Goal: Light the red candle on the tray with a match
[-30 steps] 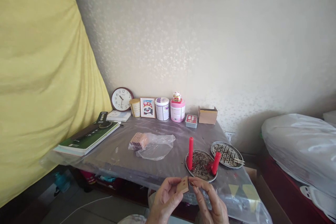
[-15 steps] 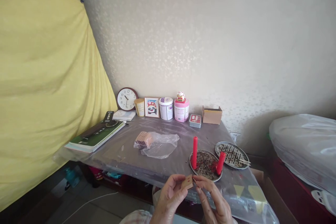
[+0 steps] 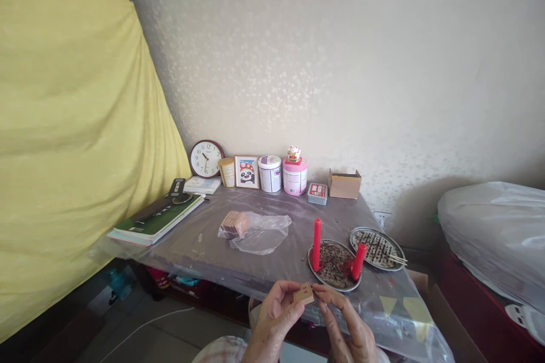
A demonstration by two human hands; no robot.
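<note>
My left hand holds a small tan matchbox between thumb and fingers, just in front of the table's near edge. At the box's right side, the thumb and fingertips of my right hand are pinched together; whatever lies between them is too small to make out. Beyond my hands is a round metal tray with a dark, stained surface. On it stand a tall red candle and a shorter, leaning red candle.
A second round tray bears several thin sticks. Left of the candles, a clear plastic bag partly wraps a stack of small boxes. A clock, tubs, a tin and a cardboard box line the wall.
My right fingertips have shifted slightly at the matchbox's right side, and the box is turned a little. The view has moved slightly. Everything on the table stays in place.
</note>
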